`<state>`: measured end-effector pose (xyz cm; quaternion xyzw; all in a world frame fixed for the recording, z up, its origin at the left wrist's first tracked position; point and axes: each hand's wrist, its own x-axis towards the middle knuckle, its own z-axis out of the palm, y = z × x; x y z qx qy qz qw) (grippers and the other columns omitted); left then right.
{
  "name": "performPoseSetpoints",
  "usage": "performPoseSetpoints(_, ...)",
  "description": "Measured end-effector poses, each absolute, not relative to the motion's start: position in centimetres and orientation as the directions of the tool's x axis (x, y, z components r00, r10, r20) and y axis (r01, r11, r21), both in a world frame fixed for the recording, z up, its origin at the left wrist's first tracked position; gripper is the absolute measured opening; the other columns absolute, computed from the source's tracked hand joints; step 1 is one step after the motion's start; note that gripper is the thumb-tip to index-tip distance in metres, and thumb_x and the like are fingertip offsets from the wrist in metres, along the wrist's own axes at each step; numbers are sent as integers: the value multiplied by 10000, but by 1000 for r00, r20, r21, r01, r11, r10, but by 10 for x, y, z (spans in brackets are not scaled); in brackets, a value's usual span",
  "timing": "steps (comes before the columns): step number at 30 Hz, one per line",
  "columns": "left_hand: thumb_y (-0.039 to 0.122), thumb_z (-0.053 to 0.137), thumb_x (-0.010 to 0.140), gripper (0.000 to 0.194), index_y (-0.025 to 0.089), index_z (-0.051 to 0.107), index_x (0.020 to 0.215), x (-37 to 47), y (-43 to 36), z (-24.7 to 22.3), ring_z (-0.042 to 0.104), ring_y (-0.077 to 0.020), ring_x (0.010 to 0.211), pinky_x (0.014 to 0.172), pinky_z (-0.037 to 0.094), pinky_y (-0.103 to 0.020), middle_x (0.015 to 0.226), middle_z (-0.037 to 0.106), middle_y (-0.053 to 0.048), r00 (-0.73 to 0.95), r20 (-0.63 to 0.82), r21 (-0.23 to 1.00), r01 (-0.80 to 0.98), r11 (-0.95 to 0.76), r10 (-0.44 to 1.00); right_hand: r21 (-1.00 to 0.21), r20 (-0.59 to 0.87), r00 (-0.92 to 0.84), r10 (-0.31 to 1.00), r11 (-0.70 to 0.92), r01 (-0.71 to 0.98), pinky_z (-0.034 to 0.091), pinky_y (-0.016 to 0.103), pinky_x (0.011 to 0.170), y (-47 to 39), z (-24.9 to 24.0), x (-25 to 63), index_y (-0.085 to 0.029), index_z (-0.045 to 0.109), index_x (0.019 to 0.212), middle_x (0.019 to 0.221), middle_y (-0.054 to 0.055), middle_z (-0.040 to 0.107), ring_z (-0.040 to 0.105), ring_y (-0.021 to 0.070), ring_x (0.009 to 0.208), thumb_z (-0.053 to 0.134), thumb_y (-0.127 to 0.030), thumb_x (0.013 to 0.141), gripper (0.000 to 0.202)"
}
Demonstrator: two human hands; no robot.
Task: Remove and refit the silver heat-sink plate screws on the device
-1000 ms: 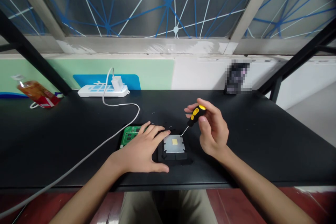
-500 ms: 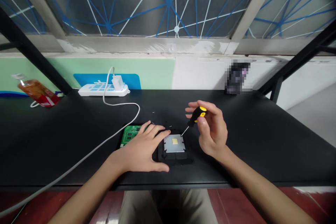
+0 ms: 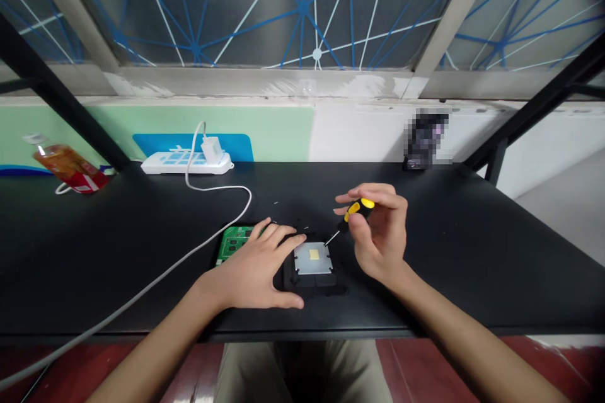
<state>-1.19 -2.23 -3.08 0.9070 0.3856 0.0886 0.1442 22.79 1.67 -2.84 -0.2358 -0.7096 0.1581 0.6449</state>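
Note:
My right hand [image 3: 380, 230] is closed on the handle of a black and yellow screwdriver [image 3: 355, 210]. The screwdriver leans, its tip at the upper right corner of a silver metal plate [image 3: 313, 258] with a pale yellow square in its middle. Around the plate is a black casing [image 3: 326, 290]. Spread fingers on my left hand [image 3: 258, 267] reach over the casing's left side, the index fingertip near the plate's upper left corner. Under and beyond that hand lies a green circuit board [image 3: 232, 241], partly covered.
A white cable [image 3: 215, 234] runs across the left of the black table [image 3: 472, 264] from a white power strip [image 3: 186, 163]. A bottle [image 3: 70, 167] leans at the far left. A pixelated dark object [image 3: 426, 140] stands at the back right. Small screws lie behind the plate.
The screwdriver's handle has turned in my right hand, and my right fingers and thumb have shifted slightly. My left hand stays almost in place.

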Motion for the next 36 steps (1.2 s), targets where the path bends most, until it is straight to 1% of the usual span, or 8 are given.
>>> performPoseSetpoints(3, 725, 708, 774, 979, 198, 367, 1525, -12, -22, -30, 382, -380, 1440, 1240, 118, -634, 1478, 478, -163, 687, 45, 326, 676, -661, 725, -541, 836, -72, 544, 839, 62, 636, 434, 757, 14, -30, 229, -273, 560, 1287, 1217, 91, 621, 704, 230, 1025, 487, -192, 989, 318)
performPoseSetpoints(7, 717, 718, 768, 972, 206, 378, 1521, -11, -23, -29, 379, -388, 1442, 1239, 125, -636, 1479, 482, -161, 683, 41, 335, 678, -654, 729, -574, 808, -78, 584, 810, 121, 643, 459, 799, 13, -34, 231, -300, 524, 1379, 1152, 70, 687, 715, 235, 1037, 533, -118, 958, 458)
performPoseSetpoints(14, 711, 716, 773, 972, 183, 383, 1518, -10, -24, -27, 381, -388, 1441, 1240, 125, -632, 1478, 482, -170, 682, 32, 327, 684, -652, 731, -498, 851, -102, 516, 853, 157, 623, 404, 699, 20, -32, 230, -329, 601, 1302, 1092, 46, 638, 678, 203, 935, 627, -57, 885, 499)
performPoseSetpoints(20, 692, 736, 763, 966, 193, 389, 1513, -10, -24, -27, 382, -399, 1438, 1236, 129, -639, 1471, 488, -164, 680, 40, 337, 681, -651, 732, -489, 855, -71, 514, 844, 220, 579, 383, 662, 22, -31, 233, -324, 602, 1241, 945, 10, 573, 642, 171, 782, 690, -121, 868, 433)
performPoseSetpoints(24, 697, 733, 763, 960, 219, 379, 1517, -11, -23, -27, 384, -395, 1439, 1235, 125, -638, 1471, 490, -161, 682, 50, 340, 675, -655, 729, -526, 841, -58, 538, 838, 148, 611, 370, 650, 18, -30, 231, -305, 577, 1253, 1036, 42, 589, 684, 185, 853, 573, -248, 964, 295)
performPoseSetpoints(27, 698, 735, 762, 963, 210, 383, 1514, -10, -23, -27, 391, -392, 1435, 1234, 133, -640, 1472, 491, -164, 685, 52, 340, 672, -658, 727, -606, 789, -48, 613, 789, 105, 643, 374, 697, 14, -29, 228, -296, 541, 1302, 1197, 75, 616, 720, 198, 970, 457, -247, 1017, 301)
performPoseSetpoints(31, 700, 736, 763, 972, 185, 389, 1511, -10, -23, -27, 382, -388, 1442, 1240, 136, -628, 1473, 490, -169, 684, 43, 326, 679, -658, 728, -614, 775, -58, 630, 771, 167, 643, 366, 761, 14, -29, 228, -305, 511, 1348, 1159, 56, 664, 731, 180, 969, 500, -162, 992, 384)
performPoseSetpoints(36, 708, 732, 762, 973, 207, 380, 1518, -11, -24, -29, 383, -385, 1440, 1240, 132, -628, 1473, 488, -158, 687, 61, 328, 672, -664, 724, -582, 794, -61, 605, 784, 215, 650, 353, 695, 18, -31, 230, -304, 528, 1326, 1101, 44, 627, 727, 171, 895, 575, -124, 943, 426)
